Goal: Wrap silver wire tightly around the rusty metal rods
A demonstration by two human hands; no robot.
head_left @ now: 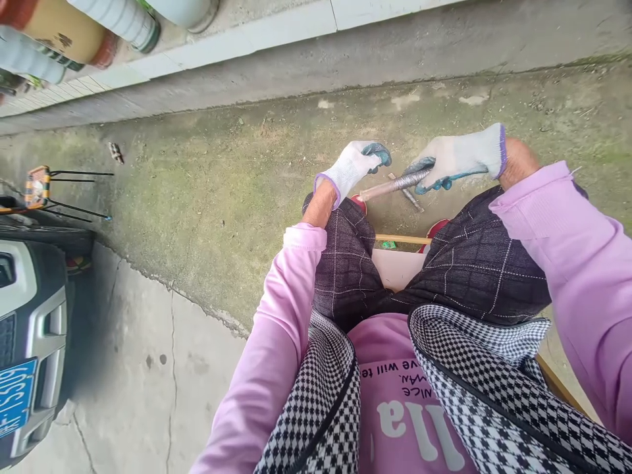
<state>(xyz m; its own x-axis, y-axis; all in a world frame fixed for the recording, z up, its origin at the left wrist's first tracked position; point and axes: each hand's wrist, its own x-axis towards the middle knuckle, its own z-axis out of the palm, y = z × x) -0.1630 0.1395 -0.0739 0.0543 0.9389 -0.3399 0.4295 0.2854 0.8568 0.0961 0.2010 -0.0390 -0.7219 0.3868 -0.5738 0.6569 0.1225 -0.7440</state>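
Observation:
My right hand [454, 161], in a white work glove with blue-grey coated fingers, is closed around a stick-like handle [392, 187]. The handle is pale and bare toward my left knee, and wrapped in something silvery near the fingers. Its far end is hidden by the glove. To the left, my left hand [363, 161], gloved the same way, has its fingers curled together; anything in them is hidden. It is apart from the handle. A thin grey-brown piece [413, 199] lies under the handle, between my knees; its kind is unclear.
I sit on a seat with a wooden bar [402, 239] between my legs. A low tiled ledge [291, 33] with pots [64, 33] runs ahead. At left are a small chair [38, 187] and a parked car [34, 316]. A small object [115, 153] lies on the mossy concrete.

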